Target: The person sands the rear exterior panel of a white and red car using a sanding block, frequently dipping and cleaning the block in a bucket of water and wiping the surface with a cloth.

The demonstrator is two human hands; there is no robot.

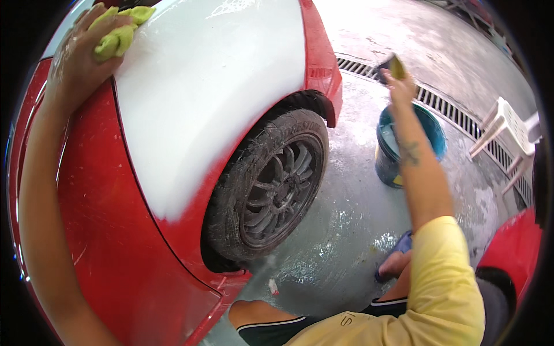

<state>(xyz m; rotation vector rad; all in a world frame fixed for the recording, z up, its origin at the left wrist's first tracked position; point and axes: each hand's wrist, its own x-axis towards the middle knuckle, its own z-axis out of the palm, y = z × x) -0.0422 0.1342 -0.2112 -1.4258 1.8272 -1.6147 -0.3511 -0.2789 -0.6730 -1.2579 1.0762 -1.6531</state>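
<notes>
Nearest are the person's yellow shirt (444,265), dark shorts (277,331) with pale piping, one bent knee, and a foot in a blue sandal (401,243). A small whitish scrap (273,286) lies on the wet, shiny floor (329,242) beyond the knee. At lower right, more red bodywork (508,245) stands close by the shirt sleeve, leaving the person between it and the red car (115,219) on the left. The car's dark, dusty wheel (283,195) sits under the arch, below a big white panel (202,86) whose lower edge fades into the red

Farther out stands the bucket (392,164), upright, teal inside; the right forearm crosses in front of it, and the pale patch within may be cloudy water. The right hand (402,92) is past its rim, raised and gripping a dark and yellow sheet (396,67), which sticks up from the fingers. The left hand (81,49) is clasped over a bunched lime cloth (115,43), tucked under its fingers at the panel's upper left edge. Behind the bucket run a drain grate (450,109) and, to the right, a white chair (512,127)
</notes>
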